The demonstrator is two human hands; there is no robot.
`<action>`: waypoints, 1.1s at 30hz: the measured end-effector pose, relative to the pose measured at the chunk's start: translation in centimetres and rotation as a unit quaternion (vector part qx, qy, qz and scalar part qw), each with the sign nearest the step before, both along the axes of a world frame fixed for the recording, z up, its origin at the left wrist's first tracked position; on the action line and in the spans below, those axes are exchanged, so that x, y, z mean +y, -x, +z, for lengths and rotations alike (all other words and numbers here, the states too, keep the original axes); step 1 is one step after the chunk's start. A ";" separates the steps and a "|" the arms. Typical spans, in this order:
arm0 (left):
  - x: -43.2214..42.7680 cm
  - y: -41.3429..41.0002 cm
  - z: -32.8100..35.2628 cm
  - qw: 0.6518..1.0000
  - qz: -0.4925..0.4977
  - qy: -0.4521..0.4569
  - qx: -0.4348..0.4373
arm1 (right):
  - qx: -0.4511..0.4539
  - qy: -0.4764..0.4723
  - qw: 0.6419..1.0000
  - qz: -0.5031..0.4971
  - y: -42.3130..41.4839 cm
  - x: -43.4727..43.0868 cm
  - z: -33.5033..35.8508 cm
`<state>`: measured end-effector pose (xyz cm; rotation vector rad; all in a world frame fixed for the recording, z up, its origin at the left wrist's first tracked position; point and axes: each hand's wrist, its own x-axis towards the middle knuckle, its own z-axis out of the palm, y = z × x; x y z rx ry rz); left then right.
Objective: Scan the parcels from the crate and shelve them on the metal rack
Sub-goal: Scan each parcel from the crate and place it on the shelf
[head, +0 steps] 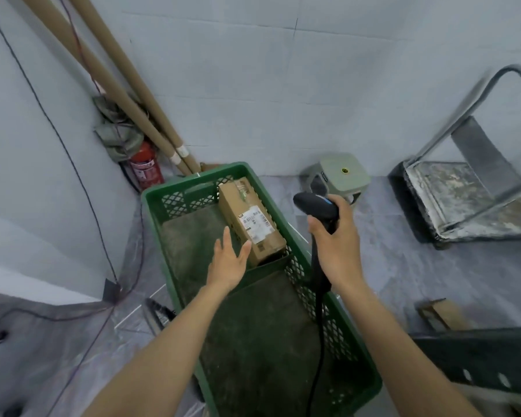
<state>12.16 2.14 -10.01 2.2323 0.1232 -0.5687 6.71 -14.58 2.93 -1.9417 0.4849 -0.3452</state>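
A green plastic crate [154,206] stands on the floor in front of me. One brown cardboard parcel [247,219] with a white label lies inside it against the right wall, toward the far end. My left hand [227,261] is over the crate with straight, spread fingers, just short of the parcel's near end and holding nothing. My right hand [337,243] grips the handle of a black barcode scanner [315,204], its head pointing left toward the parcel. The scanner's cable hangs down over the crate's right wall.
A grey flat trolley [463,203] with a tube handle stands at right. A pale green stool [343,173] sits behind the crate. Cardboard tubes [127,85], a red fire extinguisher [146,168] and cables fill the left corner. A dark metal part [478,359] is at lower right.
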 end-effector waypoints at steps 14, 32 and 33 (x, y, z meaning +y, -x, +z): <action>-6.7 -3.3 -8.6 0.986 0.106 0.109 0.064 | 0.013 -0.039 0.998 0.038 -1.4 -3.6 -8.7; -5.9 -5.3 -10.4 0.978 0.169 0.121 0.035 | 0.026 -0.054 0.997 0.056 -2.1 -2.6 -11.4; -5.6 -5.4 -10.4 0.978 0.170 0.118 0.031 | 0.027 -0.055 0.997 0.056 -2.1 -2.4 -11.5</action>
